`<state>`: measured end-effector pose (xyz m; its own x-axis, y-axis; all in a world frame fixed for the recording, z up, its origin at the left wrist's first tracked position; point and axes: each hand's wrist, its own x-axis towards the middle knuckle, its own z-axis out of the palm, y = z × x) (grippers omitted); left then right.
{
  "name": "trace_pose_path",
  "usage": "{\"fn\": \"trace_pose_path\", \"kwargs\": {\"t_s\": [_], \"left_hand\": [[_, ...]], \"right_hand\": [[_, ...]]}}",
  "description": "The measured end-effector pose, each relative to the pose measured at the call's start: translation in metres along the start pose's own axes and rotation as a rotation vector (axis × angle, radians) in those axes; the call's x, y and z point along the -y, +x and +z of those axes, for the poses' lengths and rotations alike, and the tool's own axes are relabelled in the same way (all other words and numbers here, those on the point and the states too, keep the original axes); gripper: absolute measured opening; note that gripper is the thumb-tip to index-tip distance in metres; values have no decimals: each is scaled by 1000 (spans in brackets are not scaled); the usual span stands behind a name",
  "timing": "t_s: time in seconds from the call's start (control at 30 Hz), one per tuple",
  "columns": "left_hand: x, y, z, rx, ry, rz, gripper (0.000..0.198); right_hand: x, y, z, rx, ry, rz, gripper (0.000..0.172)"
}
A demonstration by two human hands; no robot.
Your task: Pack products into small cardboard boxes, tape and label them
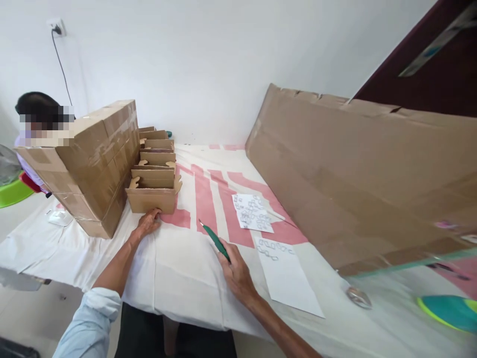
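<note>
My left hand (149, 222) is at the lower front edge of the nearest open cardboard box (153, 201), its fingers bent and pressed against it. My right hand (235, 268) grips a slim green pen-like tool (213, 238), whose thin tip points up and left above the cloth. Right of that hand lies a white sheet (286, 278) with a few small outlined shapes near its top. Just beyond it, a smaller paper (250, 214) is covered with similar outlined shapes. Whether these shapes are drawn or loose pieces I cannot make out.
More open boxes (158, 159) stand in a row behind the nearest one. Left of them is a wall of taped cartons (100, 159), with a person (39, 112) behind. A large cardboard panel (354, 174) leans along the right. White cloth with pink strips (204, 194) covers the table.
</note>
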<state>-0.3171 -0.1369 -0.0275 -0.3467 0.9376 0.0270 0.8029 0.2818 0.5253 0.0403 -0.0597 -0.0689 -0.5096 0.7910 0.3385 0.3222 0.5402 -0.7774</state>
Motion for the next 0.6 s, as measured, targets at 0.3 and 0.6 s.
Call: {"fn": "trace_pose_path", "kwargs": {"t_s": [0.3, 0.6], "left_hand": [[-2, 8, 3, 104, -12, -135, 40], [-5, 7, 9, 105, -87, -176, 40]], "right_hand": [[-44, -61, 2, -55, -212, -243, 42], [-54, -79, 1, -28, -340, -317, 43]]}}
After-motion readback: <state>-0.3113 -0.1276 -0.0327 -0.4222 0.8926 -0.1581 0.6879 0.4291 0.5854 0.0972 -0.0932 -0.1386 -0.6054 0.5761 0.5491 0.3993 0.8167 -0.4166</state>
